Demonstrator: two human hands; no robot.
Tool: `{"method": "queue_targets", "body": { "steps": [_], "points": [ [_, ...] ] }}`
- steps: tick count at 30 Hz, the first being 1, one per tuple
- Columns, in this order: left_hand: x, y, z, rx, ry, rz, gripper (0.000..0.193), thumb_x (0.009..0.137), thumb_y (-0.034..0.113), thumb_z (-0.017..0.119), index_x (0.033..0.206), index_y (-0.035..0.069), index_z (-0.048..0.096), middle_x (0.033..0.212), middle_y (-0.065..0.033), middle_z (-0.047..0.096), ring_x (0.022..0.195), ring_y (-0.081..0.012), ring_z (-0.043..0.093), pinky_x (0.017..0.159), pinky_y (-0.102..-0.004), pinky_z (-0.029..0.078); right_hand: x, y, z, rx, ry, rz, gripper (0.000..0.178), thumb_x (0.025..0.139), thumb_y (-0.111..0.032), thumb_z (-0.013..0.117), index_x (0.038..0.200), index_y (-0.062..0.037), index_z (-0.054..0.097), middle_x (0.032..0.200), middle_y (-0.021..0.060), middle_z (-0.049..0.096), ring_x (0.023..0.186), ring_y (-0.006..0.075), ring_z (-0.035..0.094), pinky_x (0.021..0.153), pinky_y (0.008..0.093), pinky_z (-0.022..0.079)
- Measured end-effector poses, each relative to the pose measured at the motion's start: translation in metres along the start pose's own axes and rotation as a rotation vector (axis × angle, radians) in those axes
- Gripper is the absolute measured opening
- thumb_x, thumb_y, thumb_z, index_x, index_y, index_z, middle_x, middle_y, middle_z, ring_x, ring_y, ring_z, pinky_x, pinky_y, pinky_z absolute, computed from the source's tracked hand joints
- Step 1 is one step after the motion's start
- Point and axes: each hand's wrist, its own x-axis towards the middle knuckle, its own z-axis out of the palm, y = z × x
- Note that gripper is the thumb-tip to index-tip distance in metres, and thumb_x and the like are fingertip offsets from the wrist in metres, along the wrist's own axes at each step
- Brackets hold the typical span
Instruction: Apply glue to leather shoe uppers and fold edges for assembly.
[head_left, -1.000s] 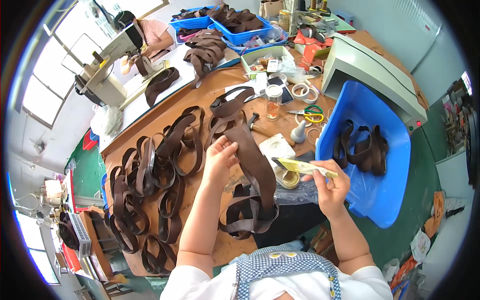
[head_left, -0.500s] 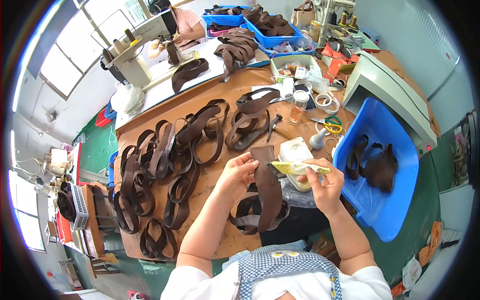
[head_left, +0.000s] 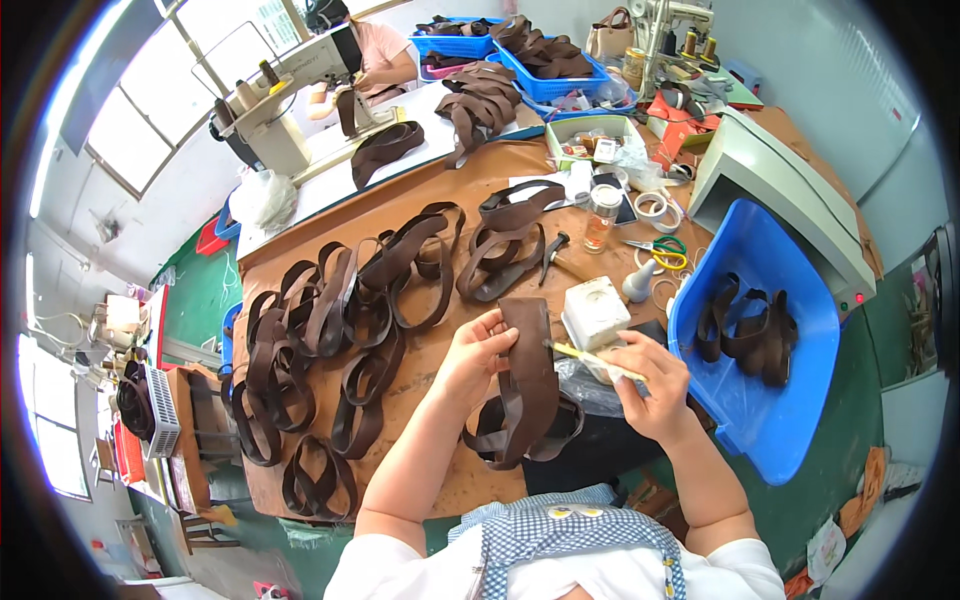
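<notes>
the person's left hand (head_left: pixel 478 352) pinches the upper edge of a dark brown leather strap (head_left: pixel 528 385), holding it flat over the near edge of the brown counter (head_left: pixel 300 240). the right hand (head_left: pixel 650 385) is closed around a thin yellow-handled brush (head_left: pixel 585 354), its tip touching the strap's right edge. just behind the brush sits a small white tub (head_left: pixel 594 313). a blue plastic bin (head_left: pixel 790 330) with more straps stands to the right, and looped brown straps (head_left: pixel 340 320) lie spread over the counter to the left.
</notes>
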Motion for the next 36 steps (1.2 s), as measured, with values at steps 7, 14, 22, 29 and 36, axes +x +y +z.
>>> {"method": "queue_targets", "body": {
  "steps": [7, 14, 22, 29, 36],
  "points": [
    [0.066, 0.020, -0.031, -0.076, 0.169, 0.206, 0.016, 0.092, 0.001, 0.058, 0.108, 0.006, 0.058, 0.094, 0.0004, 0.064, 0.083, -0.0108, 0.065, 0.072, -0.0250, 0.054, -0.045, 0.015, -0.014, 0.087, 0.213, 0.346, 0.013, 0.091, 0.005, 0.058, 0.103, 0.0051, 0.063, 0.089, 0.0121, 0.066, 0.071, 0.0200, 0.068, 0.071, 0.0298, 0.054],
    [0.196, 0.043, -0.089, -0.382, 0.043, 0.502, 0.033, 0.089, -0.008, 0.060, 0.119, 0.004, 0.054, 0.112, -0.0107, 0.063, 0.100, -0.0266, 0.065, 0.093, -0.0437, 0.054, -0.085, 0.020, -0.014, 0.120, 0.300, 0.569, 0.012, 0.093, 0.007, 0.056, 0.103, 0.0069, 0.063, 0.089, 0.0103, 0.060, 0.068, 0.0160, 0.066, 0.061, 0.0250, 0.050],
    [0.247, -0.068, -0.198, -0.777, 0.541, 0.082, 0.038, 0.087, -0.015, 0.049, 0.122, -0.003, 0.057, 0.125, -0.0184, 0.061, 0.121, -0.0352, 0.057, 0.108, -0.0511, 0.047, -0.106, 0.024, -0.006, 0.018, 0.219, 0.646, 0.011, 0.090, 0.008, 0.058, 0.098, 0.0061, 0.065, 0.085, 0.0117, 0.065, 0.063, 0.0167, 0.066, 0.059, 0.0268, 0.051],
    [0.161, -0.062, -0.162, -0.807, 0.179, -0.171, 0.037, 0.100, 0.000, 0.040, 0.133, -0.017, 0.038, 0.133, -0.0275, 0.054, 0.123, -0.0354, 0.056, 0.106, -0.0421, 0.050, -0.144, 0.060, 0.004, -0.109, 0.136, 0.731, 0.011, 0.091, 0.005, 0.059, 0.100, 0.0049, 0.066, 0.083, 0.0109, 0.064, 0.063, 0.0163, 0.065, 0.060, 0.0280, 0.052],
    [0.024, -0.105, -0.130, 1.031, 0.086, -0.301, 0.061, 0.084, 0.029, 0.078, 0.130, 0.000, 0.053, 0.121, -0.0143, 0.065, 0.112, -0.0262, 0.062, 0.097, -0.0373, 0.048, -0.151, 0.078, 0.024, -0.115, 0.121, 0.658, 0.012, 0.092, 0.002, 0.060, 0.102, 0.0036, 0.066, 0.083, 0.0102, 0.064, 0.064, 0.0165, 0.065, 0.060, 0.0290, 0.051]
  ]
}}
